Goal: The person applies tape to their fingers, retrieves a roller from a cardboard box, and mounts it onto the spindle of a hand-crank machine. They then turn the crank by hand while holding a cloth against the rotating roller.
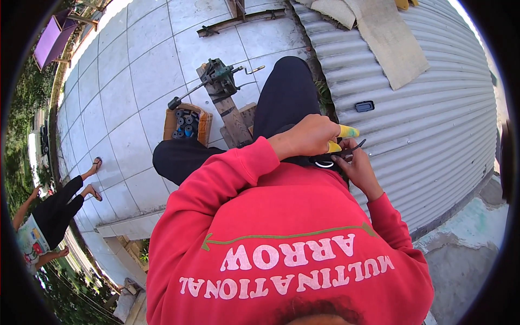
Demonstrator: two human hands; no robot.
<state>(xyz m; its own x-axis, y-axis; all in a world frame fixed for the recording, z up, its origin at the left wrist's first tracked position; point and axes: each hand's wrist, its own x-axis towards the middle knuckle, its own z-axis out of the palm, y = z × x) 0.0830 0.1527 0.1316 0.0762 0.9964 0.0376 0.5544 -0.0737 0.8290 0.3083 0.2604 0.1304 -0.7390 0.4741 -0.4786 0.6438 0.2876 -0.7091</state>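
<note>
A dark strip (356,147) is held low at the lap's right side, its free end projecting past the right hand (358,170). It is pinched there between bared fingers clamped together, perhaps because a thin piece is best steadied near its middle. The left hand (314,134) is brought across the lap and kept just beside it; its thumb and index are sheathed in yellow covers (349,131), possibly against wear, and their tips stand apart, though whether anything is gripped between them cannot be told. A green device (219,76) is mounted on a wooden beam (236,125) in front of the knees, probably so that its lever (174,103) can be reached from the seat. Beneath the lever, a carton (205,129) filled with dark rings (185,120) is set beside the left knee, presumably for easy reach. On the corrugated sheet (411,135) to the right, a dark case (365,106) is laid, well apart from a beige mat (401,59).
</note>
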